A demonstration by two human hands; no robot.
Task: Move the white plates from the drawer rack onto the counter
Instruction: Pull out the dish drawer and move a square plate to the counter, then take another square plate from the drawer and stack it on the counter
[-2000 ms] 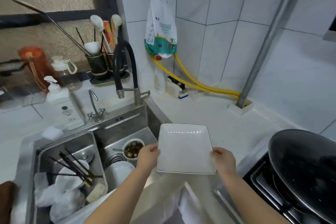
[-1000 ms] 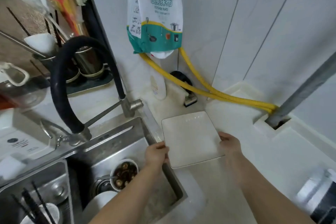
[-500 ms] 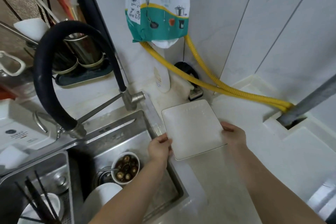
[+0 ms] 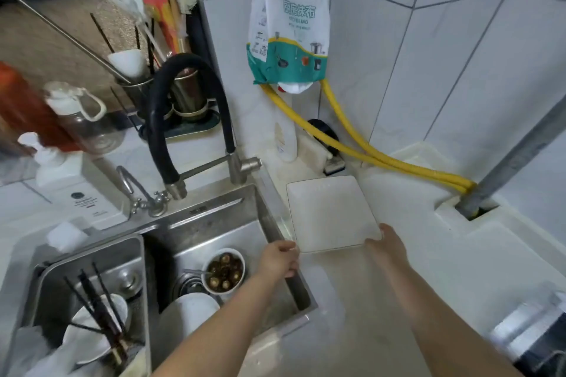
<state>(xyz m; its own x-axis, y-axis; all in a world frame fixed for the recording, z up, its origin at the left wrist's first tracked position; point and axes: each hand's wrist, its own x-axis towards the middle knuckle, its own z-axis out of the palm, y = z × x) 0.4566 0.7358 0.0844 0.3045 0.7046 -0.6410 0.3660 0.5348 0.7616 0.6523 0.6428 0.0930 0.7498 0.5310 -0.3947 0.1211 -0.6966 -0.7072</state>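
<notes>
One square white plate (image 4: 332,211) lies flat on the pale counter (image 4: 413,269), just right of the sink and close to the back wall. My left hand (image 4: 280,257) is curled at the plate's near left corner, thumb against its edge. My right hand (image 4: 387,242) grips the near right corner, fingers over the rim. Both forearms reach in from the bottom of the view. The drawer rack is out of view.
The steel sink (image 4: 214,223) on the left holds a bowl of food (image 4: 225,274), dishes and chopsticks. A black-hosed tap (image 4: 183,119) arches over it. Yellow hoses (image 4: 367,153), a small bottle (image 4: 286,144) and a brush (image 4: 332,162) crowd the back wall. A grey pipe (image 4: 514,159) rises at right.
The plate has gone from held above the counter edge down and forward to rest on the counter beside the sink. Both hands slid back to its near corners.
</notes>
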